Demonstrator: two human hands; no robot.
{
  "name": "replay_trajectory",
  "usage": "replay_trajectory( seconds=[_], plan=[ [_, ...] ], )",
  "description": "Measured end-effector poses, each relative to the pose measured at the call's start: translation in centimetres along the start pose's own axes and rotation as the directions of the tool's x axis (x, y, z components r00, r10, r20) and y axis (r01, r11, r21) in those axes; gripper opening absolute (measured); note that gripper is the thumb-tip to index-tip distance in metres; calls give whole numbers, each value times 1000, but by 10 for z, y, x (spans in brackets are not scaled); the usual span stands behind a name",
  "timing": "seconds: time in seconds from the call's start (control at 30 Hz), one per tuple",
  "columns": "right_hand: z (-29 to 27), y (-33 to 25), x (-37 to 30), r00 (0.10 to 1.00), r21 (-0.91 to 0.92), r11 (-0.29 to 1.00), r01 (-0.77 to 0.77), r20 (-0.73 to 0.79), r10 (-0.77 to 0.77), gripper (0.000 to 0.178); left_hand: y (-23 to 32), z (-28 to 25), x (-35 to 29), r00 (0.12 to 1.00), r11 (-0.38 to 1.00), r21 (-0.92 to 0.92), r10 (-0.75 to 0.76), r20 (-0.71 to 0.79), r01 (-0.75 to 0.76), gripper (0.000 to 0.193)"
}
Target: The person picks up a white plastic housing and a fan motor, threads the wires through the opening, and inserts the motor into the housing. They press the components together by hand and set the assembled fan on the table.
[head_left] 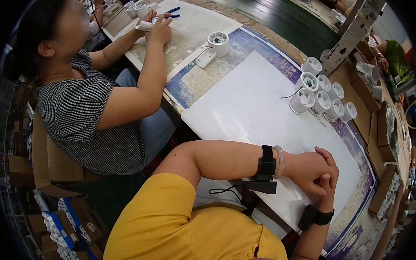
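Observation:
My left hand [305, 170] and my right hand [331, 171] are clasped together above the white work surface [249, 102]. The fingers of my right hand curl around the end of my left hand. Most of my left fingers are hidden in this clasp. No tool or part shows between them. Closest to the hands, beyond them on the surface, stands a group of several white round housings [302, 100]. Some of these have thin wires hanging out, and one shows a green circuit board.
A co-worker [79, 99] sits at my left, holding a white part and blue-handled pliers [172, 10]. Between us stands another white housing [219, 43], wired to a small white block [206, 59]. Cardboard boxes [385, 189] line the right edge; a green belt [258, 9] runs beyond.

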State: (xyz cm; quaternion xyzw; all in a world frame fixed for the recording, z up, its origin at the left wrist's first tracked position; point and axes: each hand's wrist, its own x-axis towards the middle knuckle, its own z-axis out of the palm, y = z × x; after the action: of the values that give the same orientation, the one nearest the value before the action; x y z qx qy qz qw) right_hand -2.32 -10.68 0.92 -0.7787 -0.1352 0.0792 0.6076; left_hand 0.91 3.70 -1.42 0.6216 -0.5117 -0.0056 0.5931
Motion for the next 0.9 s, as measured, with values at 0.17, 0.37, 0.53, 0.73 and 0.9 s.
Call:
replay_trajectory(
  seconds=[0.17,0.37,0.53,0.73,0.9],
  plan=[
    [-8,6,-1,999,-118,993,6,54,0,100,0,2,0,999,999,-25,32,24,-31,27],
    [5,-4,9,920,-331,911,246,-215,-327,99,5,-2,1,993,994,-15,-104,60,105,24],
    [7,0,11,889,-378,878,295,-229,-397,95,4,0,1,993,993,5,-114,32,114,23],
    [-13,24,8,992,-127,988,93,-69,-102,89,-9,1,2,996,999,11,-39,-77,40,24],
    [-18,40,10,972,-23,988,155,-178,-156,70,4,-5,6,975,974,81,-206,-77,213,31]
  ],
)
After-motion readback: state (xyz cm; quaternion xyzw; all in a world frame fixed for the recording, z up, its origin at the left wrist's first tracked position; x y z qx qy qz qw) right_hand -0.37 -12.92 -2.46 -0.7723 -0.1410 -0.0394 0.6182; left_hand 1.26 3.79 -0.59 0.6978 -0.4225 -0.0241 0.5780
